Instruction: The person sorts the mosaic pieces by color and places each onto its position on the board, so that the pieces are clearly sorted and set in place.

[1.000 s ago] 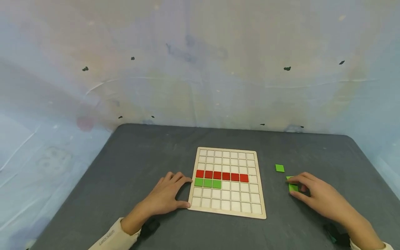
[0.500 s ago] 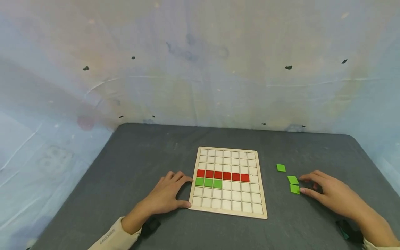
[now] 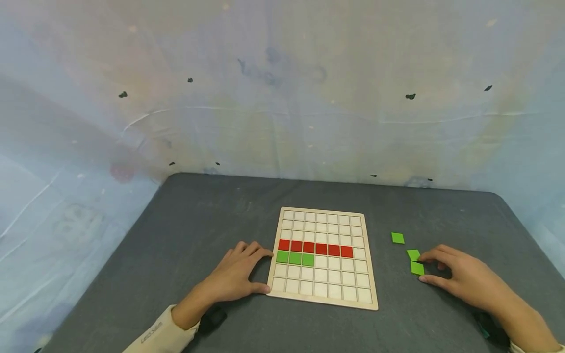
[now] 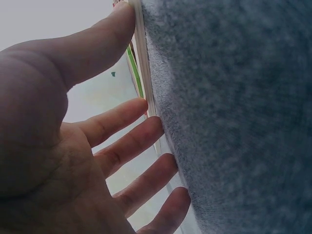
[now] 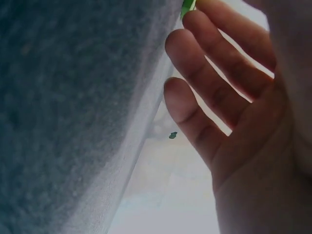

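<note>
A pale wooden grid board (image 3: 321, 296) lies on the dark table in the head view. One of its rows holds several red tiles (image 3: 315, 247), and the row nearer me has three green tiles (image 3: 295, 258) at its left end. My left hand (image 3: 234, 274) rests at the board's left edge, fingers spread, with index fingertip and thumb at the frame. To the right, my right hand (image 3: 459, 274) has thumb and index finger apart at the right side of two loose green tiles, a nearer one (image 3: 417, 268) and a farther one (image 3: 413, 255). Both tiles lie flat.
A third loose green tile (image 3: 398, 238) lies farther back, between the board and the right hand. The dark grey table (image 3: 212, 211) ends at a patterned cloth backdrop (image 3: 282, 98) behind it and at the left.
My right hand first drew back to the right, uncovering the two loose green tiles, then came slightly left again to their edges. My left hand stayed at the board.
</note>
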`<act>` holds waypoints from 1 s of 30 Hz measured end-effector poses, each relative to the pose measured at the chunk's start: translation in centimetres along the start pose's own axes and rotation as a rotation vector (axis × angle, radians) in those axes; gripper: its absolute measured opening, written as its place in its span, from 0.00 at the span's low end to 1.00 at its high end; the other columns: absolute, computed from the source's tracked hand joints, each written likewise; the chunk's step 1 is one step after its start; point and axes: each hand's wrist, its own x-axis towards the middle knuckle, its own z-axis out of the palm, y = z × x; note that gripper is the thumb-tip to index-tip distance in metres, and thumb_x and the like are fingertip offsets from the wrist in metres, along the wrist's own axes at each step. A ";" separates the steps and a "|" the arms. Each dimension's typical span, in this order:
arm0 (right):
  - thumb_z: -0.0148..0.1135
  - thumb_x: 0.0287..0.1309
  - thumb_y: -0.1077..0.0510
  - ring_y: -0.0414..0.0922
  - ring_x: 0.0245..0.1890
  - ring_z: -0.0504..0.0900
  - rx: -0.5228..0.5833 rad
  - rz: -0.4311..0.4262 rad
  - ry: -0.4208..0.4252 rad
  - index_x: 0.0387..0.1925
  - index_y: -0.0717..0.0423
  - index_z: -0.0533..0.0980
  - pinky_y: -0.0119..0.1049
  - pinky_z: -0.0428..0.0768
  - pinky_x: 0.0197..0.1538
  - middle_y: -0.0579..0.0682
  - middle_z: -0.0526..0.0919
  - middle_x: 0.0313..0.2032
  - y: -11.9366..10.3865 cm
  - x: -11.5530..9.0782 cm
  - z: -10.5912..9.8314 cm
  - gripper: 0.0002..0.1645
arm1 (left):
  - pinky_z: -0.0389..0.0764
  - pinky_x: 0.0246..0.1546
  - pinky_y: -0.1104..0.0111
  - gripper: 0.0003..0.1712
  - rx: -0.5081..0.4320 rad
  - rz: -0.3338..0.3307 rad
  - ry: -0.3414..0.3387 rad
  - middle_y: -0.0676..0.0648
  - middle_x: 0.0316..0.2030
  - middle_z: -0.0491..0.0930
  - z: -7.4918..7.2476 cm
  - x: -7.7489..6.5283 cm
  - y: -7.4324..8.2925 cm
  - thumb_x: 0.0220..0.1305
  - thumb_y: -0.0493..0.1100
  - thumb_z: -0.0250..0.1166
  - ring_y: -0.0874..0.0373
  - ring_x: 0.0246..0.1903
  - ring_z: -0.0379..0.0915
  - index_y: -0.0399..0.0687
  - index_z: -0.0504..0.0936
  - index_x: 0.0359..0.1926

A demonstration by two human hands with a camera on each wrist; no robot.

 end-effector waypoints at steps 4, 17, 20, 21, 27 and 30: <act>0.73 0.49 0.36 0.26 0.33 0.71 0.005 0.008 -0.002 0.44 0.34 0.81 0.32 0.73 0.31 0.32 0.80 0.40 0.0 0.0 0.1 0.21 | 0.65 0.47 0.55 0.38 -0.006 0.003 -0.001 0.54 0.56 0.72 -0.1 0.0 0.0 0.52 0.59 0.76 0.56 0.50 0.62 0.60 0.74 0.64; 0.75 0.49 0.42 0.25 0.29 0.66 0.029 0.011 -0.001 0.44 0.36 0.82 0.30 0.68 0.29 0.30 0.80 0.37 -0.4 0.0 0.2 0.19 | 0.65 0.47 0.55 0.38 -0.005 0.008 -0.002 0.54 0.55 0.72 -0.1 0.0 0.2 0.53 0.59 0.76 0.56 0.50 0.62 0.60 0.74 0.64; 0.76 0.50 0.45 0.24 0.29 0.66 0.028 -0.003 0.008 0.44 0.36 0.81 0.29 0.67 0.29 0.30 0.80 0.37 -0.4 0.0 0.3 0.18 | 0.64 0.46 0.56 0.39 -0.001 0.004 -0.001 0.54 0.55 0.72 -0.1 0.0 0.1 0.52 0.59 0.76 0.57 0.49 0.61 0.60 0.74 0.64; 0.76 0.50 0.46 0.24 0.29 0.66 0.028 -0.007 0.006 0.44 0.36 0.81 0.29 0.67 0.29 0.30 0.80 0.37 -0.4 0.0 0.3 0.18 | 0.64 0.46 0.57 0.39 0.001 0.003 0.000 0.54 0.55 0.72 -0.1 0.0 0.1 0.52 0.59 0.76 0.57 0.49 0.61 0.59 0.74 0.64; 0.76 0.50 0.47 0.25 0.29 0.65 0.036 -0.023 0.010 0.43 0.35 0.81 0.28 0.66 0.28 0.30 0.79 0.37 -0.4 0.1 0.3 0.17 | 0.63 0.45 0.58 0.39 0.005 0.003 0.002 0.54 0.55 0.72 0.0 -0.1 0.1 0.52 0.59 0.76 0.58 0.47 0.60 0.59 0.74 0.64; 0.75 0.51 0.47 0.25 0.29 0.65 0.038 -0.024 0.007 0.43 0.34 0.81 0.28 0.66 0.28 0.30 0.78 0.37 -0.5 0.0 0.3 0.17 | 0.63 0.45 0.58 0.39 0.003 0.003 0.003 0.54 0.55 0.72 0.0 -0.1 0.2 0.52 0.59 0.76 0.58 0.47 0.60 0.59 0.74 0.64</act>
